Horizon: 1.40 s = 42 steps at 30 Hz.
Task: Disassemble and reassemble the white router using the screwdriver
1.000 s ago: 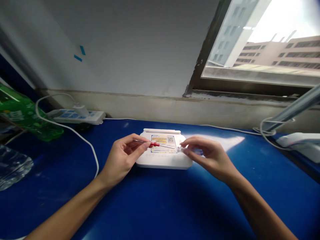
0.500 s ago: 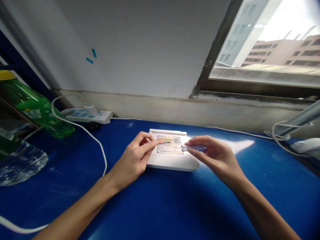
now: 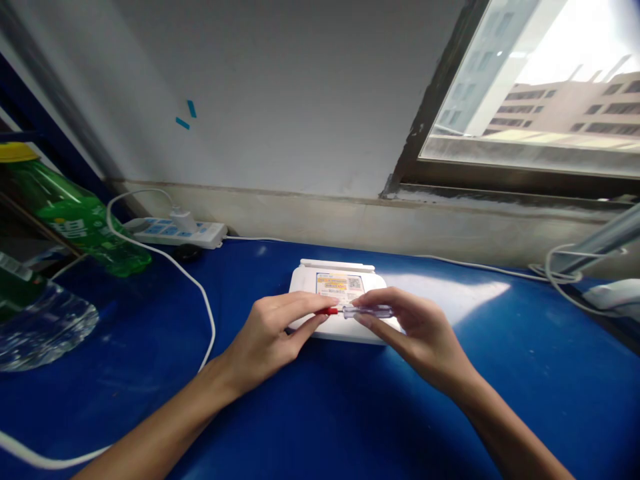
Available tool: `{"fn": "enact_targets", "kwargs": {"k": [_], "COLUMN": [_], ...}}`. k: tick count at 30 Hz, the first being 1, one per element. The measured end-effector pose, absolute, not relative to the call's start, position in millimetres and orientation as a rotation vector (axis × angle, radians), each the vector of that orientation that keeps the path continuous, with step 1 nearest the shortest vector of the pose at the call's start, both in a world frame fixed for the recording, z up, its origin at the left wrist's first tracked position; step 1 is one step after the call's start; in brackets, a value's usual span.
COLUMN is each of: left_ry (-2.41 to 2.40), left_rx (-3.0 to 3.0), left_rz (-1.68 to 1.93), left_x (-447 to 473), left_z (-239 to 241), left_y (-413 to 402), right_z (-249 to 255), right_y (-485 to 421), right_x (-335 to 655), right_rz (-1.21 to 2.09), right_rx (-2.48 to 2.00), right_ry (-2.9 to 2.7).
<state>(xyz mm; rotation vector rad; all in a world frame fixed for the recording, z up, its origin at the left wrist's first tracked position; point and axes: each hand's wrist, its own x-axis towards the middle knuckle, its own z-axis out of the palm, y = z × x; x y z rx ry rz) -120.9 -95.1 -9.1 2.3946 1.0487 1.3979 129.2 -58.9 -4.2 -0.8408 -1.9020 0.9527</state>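
Note:
My left hand pinches a small red piece between thumb and fingers. In my right hand is a clear, slightly purple screwdriver handle, held level and pointing left. A short thin metal shaft shows between the handle and the red piece, so the two are in line and nearly meet. Both are over a white router-like box lying flat, which bears a printed label with a QR code. The fingers cover part of the label and the box's near side.
On the left stand a green bottle and a clear bottle. A power strip with a white plug lies by the wall, a black object before it. White cables cross the blue table. A window is at right.
Both hands have come closer together and slightly nearer to me. The red piece now shows at my left fingertips, lined up with the handle. The handle has moved left.

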Motion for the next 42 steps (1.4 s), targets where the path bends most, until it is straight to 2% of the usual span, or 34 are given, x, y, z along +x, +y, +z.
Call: {"fn": "enact_targets", "kwargs": {"k": [5,9,15,21,26,31,37,42], "left_ry": [1.095,1.161,1.181,1.288,1.401,1.541,1.506,1.520], "left_rx": [2.077,1.816,1.780,1.868,1.804,1.973,2.312,2.392], "left_rz": [1.475,1.374,1.290,1.501,1.565,1.373,1.215,1.182], "left_x": [-114.5,-113.0,-109.0,-110.0,-121.1,-126.3,-124.7,-127.3], "left_z": [-2.8,-1.8,-6.7,-11.9,-5.1,-4.0,-11.7,-16.0], "left_y": [-98.9,-101.8,-104.0,-103.1,-95.9,-91.1,-86.1,-83.4], "right_z": [-7.4,-2.5,0.3,-2.5,3.8,1.6,-5.9,-15.5], "right_y": [-60.3,-64.3,-69.9,-70.5,-59.0,-43.3,-28.0,-24.5], "right_x": [128.2,123.5,120.3,121.1,133.2,154.4,176.7,179.3], "right_rz": [0.883,0.787,0.609,0.464,0.288,0.182,0.130,0.219], "right_rx": [-0.812,-0.728,-0.704,-0.673,-0.871,-1.174,-1.471,-1.529], "right_ry": [-1.926,-2.009,-2.193,-2.301,-2.063,-1.807,-2.059,-2.274]}}
